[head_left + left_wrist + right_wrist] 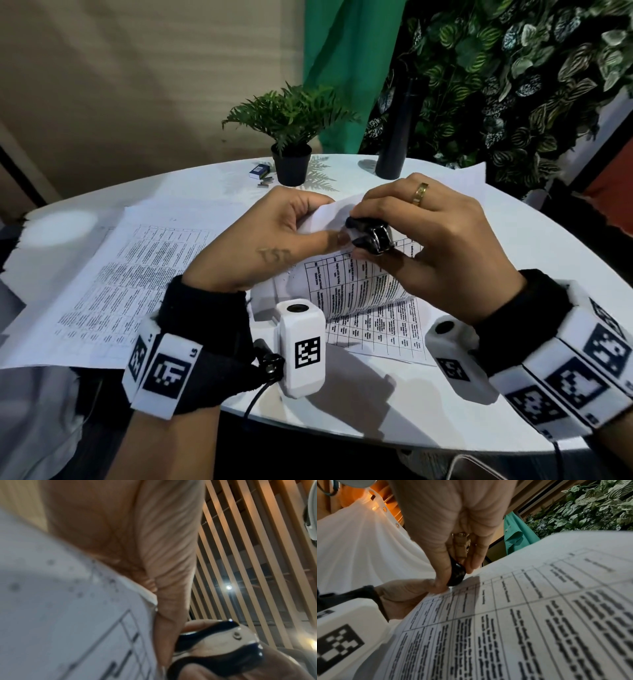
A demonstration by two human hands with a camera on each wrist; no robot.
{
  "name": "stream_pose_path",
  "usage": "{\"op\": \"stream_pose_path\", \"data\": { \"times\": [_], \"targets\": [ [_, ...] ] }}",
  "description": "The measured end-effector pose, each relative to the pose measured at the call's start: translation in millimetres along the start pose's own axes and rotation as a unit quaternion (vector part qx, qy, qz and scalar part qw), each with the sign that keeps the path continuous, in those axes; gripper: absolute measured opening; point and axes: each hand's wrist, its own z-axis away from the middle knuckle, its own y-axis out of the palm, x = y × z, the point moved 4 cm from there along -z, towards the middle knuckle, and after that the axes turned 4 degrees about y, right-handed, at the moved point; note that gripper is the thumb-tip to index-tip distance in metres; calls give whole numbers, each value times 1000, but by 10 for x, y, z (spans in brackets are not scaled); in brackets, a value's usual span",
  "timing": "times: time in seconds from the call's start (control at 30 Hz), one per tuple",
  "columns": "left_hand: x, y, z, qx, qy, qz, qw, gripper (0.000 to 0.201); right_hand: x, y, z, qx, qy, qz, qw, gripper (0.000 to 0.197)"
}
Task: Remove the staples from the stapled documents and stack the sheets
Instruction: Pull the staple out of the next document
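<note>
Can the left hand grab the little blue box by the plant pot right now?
Probably not yet: the left hand is busy pinching the stapled document. The blue box lies uncovered across the table, so the way looks free.

A stapled document of white sheets printed with black tables (356,284) is lifted off the table at centre frame, its pages curling upward and its top corner folded over. At that corner sits a black and chrome claw-type staple remover (368,234), seen at the lower right of the left wrist view and upper centre of the right wrist view, its jaws against the paper edge. To the left of the frame, loose white printed sheets (113,281) lie flat, overlapping in a loose stack.
</note>
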Motion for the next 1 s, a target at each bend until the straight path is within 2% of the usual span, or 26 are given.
{"op": "stream_pose_path", "data": {
  "times": [0.17, 0.33, 0.4, 0.5, 0.57, 0.63, 0.77, 0.87, 0.93, 1.0],
  "targets": [
    [39, -25, -19, -31, -3, 10, 999, 26, -32, -2, -6, -13, 46, -31, 998, 27],
    [75, -43, -32, -72, -9, 18, 997, 26, -65, -76, 34, -25, 116, -122, 985, 37],
    [81, -48, -31, -89, -8, 17, 996, 29, -92, -110, 78, -63, 170, -185, 966, 29],
    [81, -51, -27, -116, -14, 14, 993, 27, -111, -52, 153, -124, 275, -300, 905, 14],
    [71, -41, -30, -125, -15, 11, 992, 15, -121, 51, 189, -128, 339, -311, 878, 19],
    [44, -25, -26, -133, -11, 2, 991, 8, -102, 161, 190, -97, 380, -303, 868, 24],
    [-11, 0, -17, -143, 5, -12, 990, 10, -53, 267, 143, -71, 404, -307, 859, 22],
    [-25, -7, -21, -158, 22, -43, 986, 11, -70, 274, 117, -81, 425, -351, 831, 22],
    [-18, -4, -26, -159, 33, -55, 985, 24, -94, 273, 111, -88, 440, -386, 806, 20],
    [-15, 8, -37, -162, 39, -54, 985, 29, -97, 265, 93, -94, 436, -387, 807, 19]
  ]
}}
